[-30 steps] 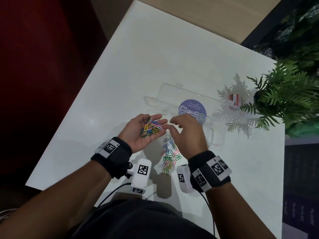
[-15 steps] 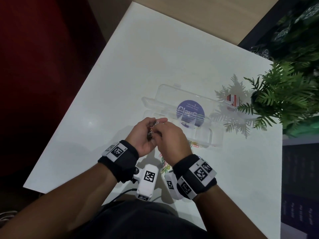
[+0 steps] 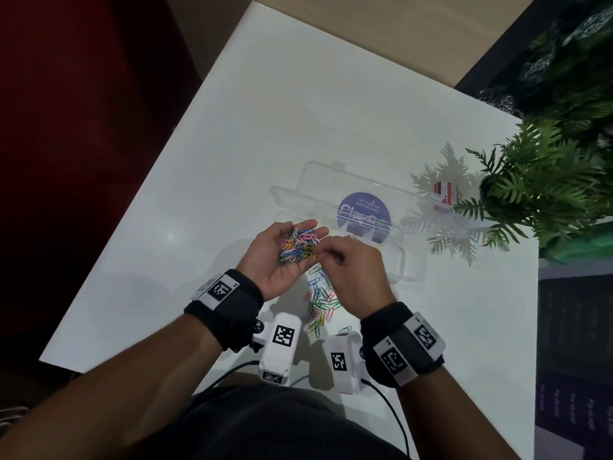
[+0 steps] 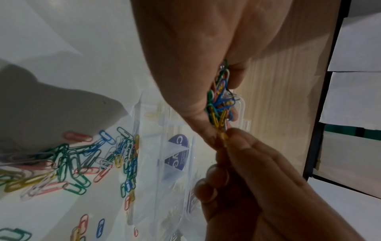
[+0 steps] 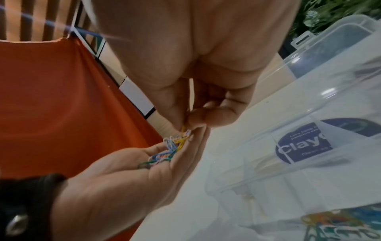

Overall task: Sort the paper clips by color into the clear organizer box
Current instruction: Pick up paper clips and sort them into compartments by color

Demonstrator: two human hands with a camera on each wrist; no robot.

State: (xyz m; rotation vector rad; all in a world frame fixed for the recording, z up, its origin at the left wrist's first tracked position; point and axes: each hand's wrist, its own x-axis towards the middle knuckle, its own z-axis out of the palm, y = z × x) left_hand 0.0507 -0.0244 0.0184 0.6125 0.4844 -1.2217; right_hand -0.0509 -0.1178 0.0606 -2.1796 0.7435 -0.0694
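While the left hand cradled mixed clips open-palmed, the right hand pinched a yellow clip; a slow lift would shed tangles before the box at two o'clock.

A white table stands on a wooden floor. A green plant sits at its right edge, with a small red-and-white object just beside it. Red cloth fills the left.
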